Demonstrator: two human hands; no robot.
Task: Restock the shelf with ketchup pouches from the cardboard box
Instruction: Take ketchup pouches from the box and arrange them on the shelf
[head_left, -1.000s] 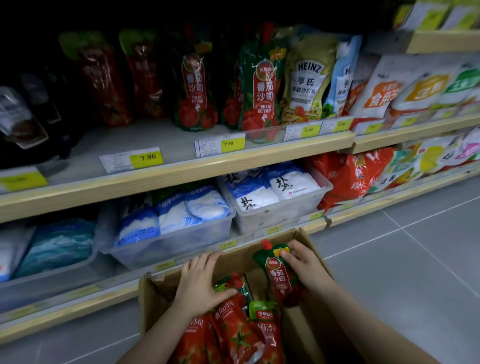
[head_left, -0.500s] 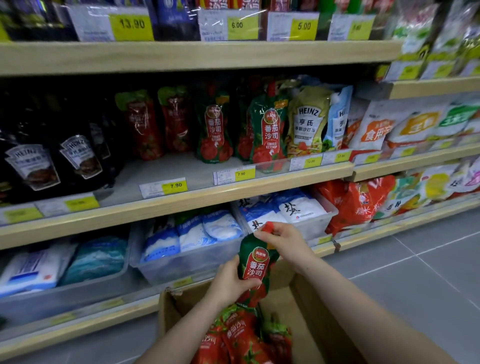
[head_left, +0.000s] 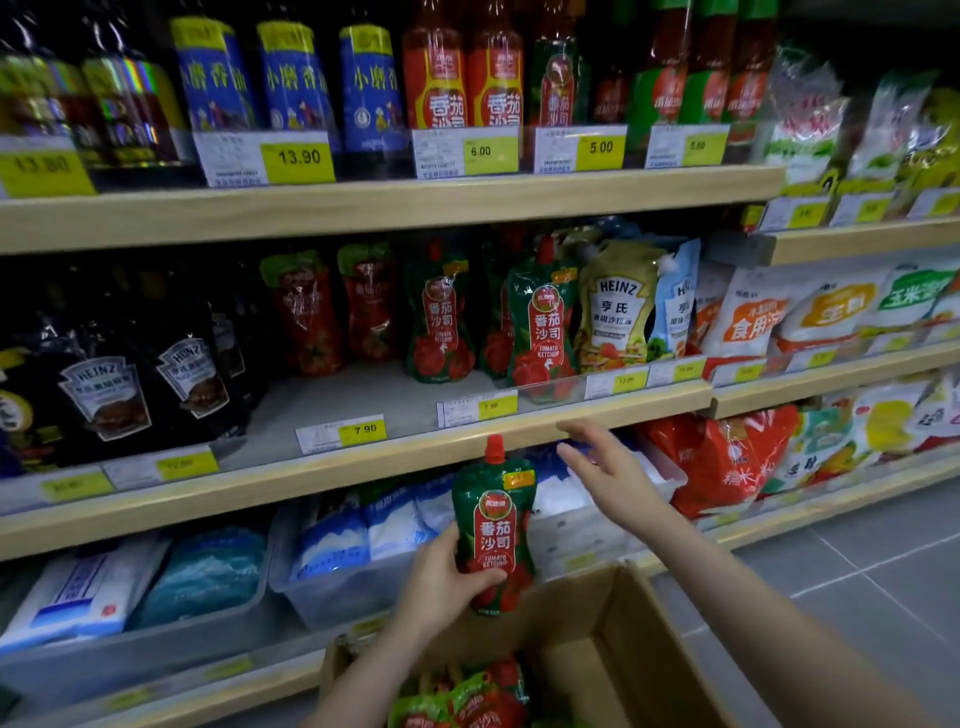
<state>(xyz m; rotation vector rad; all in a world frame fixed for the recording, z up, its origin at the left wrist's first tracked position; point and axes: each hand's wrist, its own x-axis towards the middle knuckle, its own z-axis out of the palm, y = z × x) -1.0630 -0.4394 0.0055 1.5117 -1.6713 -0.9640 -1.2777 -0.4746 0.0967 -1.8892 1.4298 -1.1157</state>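
The shelf (head_left: 363, 457) is being crossed mid-frame, ketchup pouches lined up on it. The cardboard box (head_left: 639, 654) is sitting at bottom center, more pouches inside. One ketchup pouch (head_left: 493, 530) is being held upright above the box, low center, left hand (head_left: 441, 582) fingers curled round it. The right hand (head_left: 608, 467) is being held just beside it, fingers spread, holding nothing.

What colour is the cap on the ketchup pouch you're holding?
Red. The cap tops the green pouch in the left hand, head view.
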